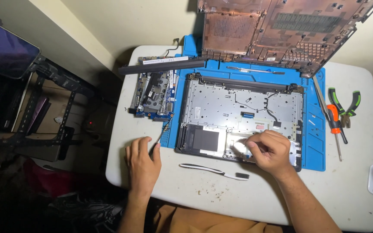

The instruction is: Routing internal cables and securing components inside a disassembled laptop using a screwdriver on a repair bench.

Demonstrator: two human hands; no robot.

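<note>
A: Nearest cam?
B: L hand (142, 163), flat on the round white table (350, 194), fingers loosely pinching a thin dark tool (154, 149).
A: Then?
B: White-handled toothbrush w/ dark bristles (214, 171) on the table btwn the hands.
A: R side?
B: R hand (270, 150), fingers closed on a small white cloth (241, 146) inside the opened grey laptop base (240, 116), which sits on the blue rubber mat (314, 142).

From where I watched, the right hand (271, 151) covered the near right corner of the open laptop base (238, 112), and whatever pale thing its fingers pinched was too blurred to name. The upturned bottom cover (281, 30) was cut off by the far edge, and the dark screen (3, 45) by the left edge.
</note>
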